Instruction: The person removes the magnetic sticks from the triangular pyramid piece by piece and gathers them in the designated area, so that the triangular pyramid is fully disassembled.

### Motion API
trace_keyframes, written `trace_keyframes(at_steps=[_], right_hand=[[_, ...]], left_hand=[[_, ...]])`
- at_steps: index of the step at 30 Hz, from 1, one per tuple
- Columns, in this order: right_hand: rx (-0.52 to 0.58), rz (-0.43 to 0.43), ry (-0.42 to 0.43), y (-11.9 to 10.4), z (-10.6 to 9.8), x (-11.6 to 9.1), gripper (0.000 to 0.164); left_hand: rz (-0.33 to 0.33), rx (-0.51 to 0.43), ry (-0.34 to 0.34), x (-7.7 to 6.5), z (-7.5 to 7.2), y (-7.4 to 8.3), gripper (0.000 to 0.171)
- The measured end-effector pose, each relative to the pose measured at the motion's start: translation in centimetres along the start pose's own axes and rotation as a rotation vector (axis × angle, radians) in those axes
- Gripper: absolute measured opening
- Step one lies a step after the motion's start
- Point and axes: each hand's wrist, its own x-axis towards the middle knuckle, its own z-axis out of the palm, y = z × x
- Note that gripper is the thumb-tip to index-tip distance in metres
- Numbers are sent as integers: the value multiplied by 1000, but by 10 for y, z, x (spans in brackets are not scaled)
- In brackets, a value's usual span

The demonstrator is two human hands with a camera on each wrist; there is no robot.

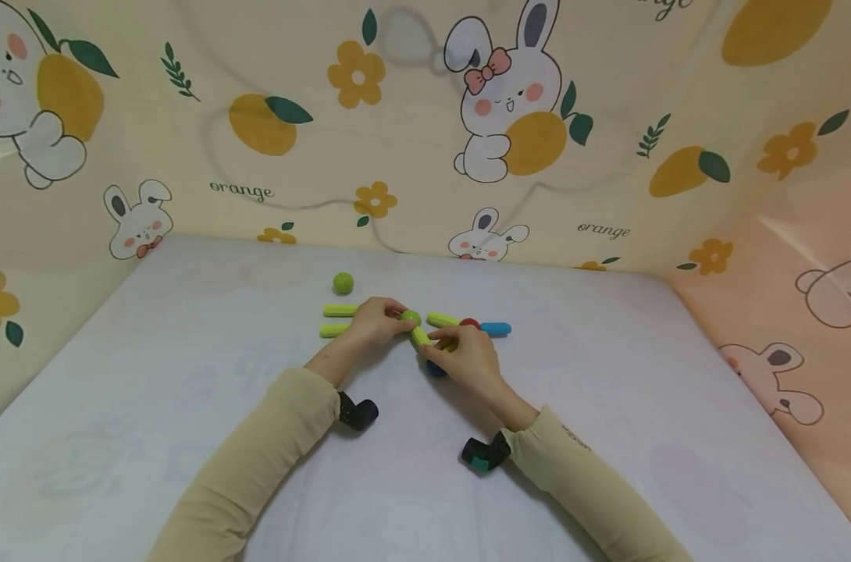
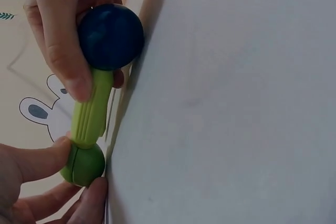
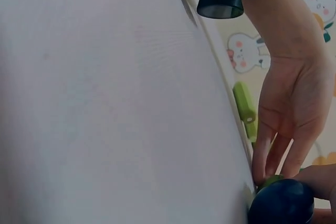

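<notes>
My left hand (image 1: 378,321) pinches a green ball (image 1: 411,318) between thumb and fingers. A yellow-green stick (image 2: 90,111) runs from that ball to a dark blue ball (image 2: 111,38), and the three look joined in a line. My right hand (image 1: 470,359) pinches the stick near its blue end. In the right wrist view the dark blue ball (image 3: 282,203) hides most of the green one. Just beyond my right hand lie another yellow-green stick (image 1: 443,319), a red ball (image 1: 470,322) and a blue stick (image 1: 496,329), end to end.
Two yellow-green sticks, an upper one (image 1: 339,311) and a lower one (image 1: 333,331), lie partly behind my left hand. A loose green ball (image 1: 343,282) sits farther back. The white tabletop (image 1: 397,499) meets a patterned backdrop (image 1: 411,140) at the rear and sides.
</notes>
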Motion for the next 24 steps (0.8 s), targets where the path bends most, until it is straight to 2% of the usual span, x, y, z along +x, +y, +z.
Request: trace_keyframes(at_steps=[8, 15, 22, 24], right_hand=[[3, 4, 10, 7, -5, -2, 25], [9, -7, 8, 10, -9, -3, 26], [11, -5, 18, 11, -11, -4, 26], [12, -1, 21, 11, -12, -4, 26]], left_hand=[[-51, -35, -22, 4, 3, 5, 42], [-122, -147, -56, 9, 6, 8, 40], [-150, -213, -68, 13, 9, 8, 44], [-160, -236, -48, 15, 9, 7, 45]])
